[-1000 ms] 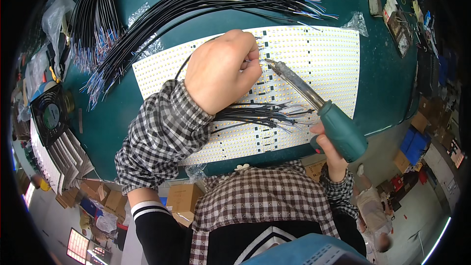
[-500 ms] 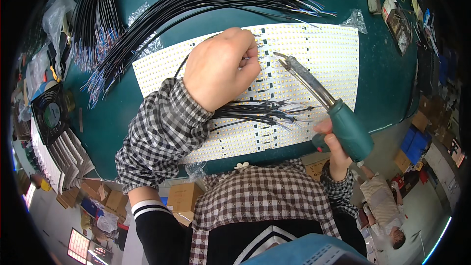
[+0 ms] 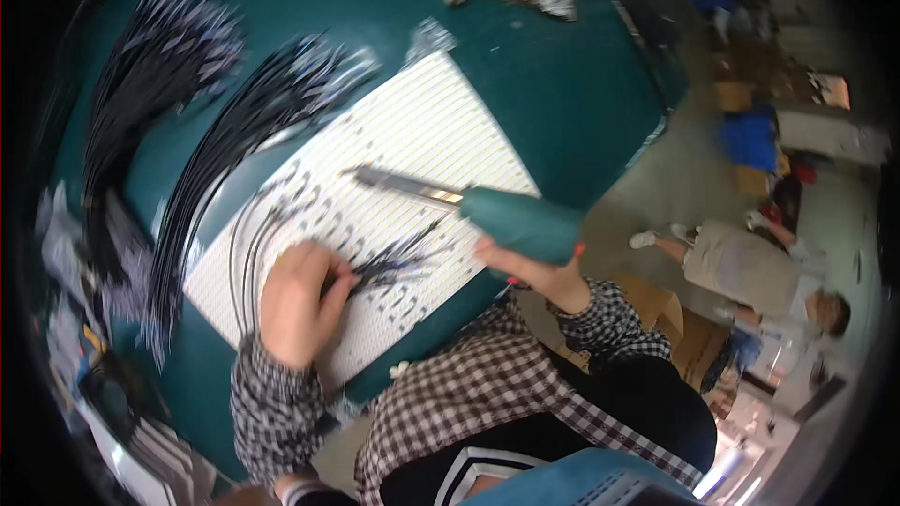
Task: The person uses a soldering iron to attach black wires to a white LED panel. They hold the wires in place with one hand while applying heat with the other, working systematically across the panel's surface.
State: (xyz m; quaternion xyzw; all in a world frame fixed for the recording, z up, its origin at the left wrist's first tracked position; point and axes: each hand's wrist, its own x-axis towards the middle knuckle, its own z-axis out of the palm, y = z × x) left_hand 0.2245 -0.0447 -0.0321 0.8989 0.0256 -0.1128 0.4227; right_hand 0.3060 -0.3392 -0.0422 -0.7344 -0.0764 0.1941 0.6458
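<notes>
gripping a green-handled soldering iron (image 3: 486,210) in closed fingers, the right hand (image 3: 542,275) holds it over a white board (image 3: 459,122) on the green tabletop (image 3: 581,103), while the left hand (image 3: 300,305) bends beside short black cables (image 3: 403,258) there, blur hiding whether its fingers pinch one.

A grey floor (image 3: 614,262) spreads beside the green table (image 3: 572,84).
</notes>
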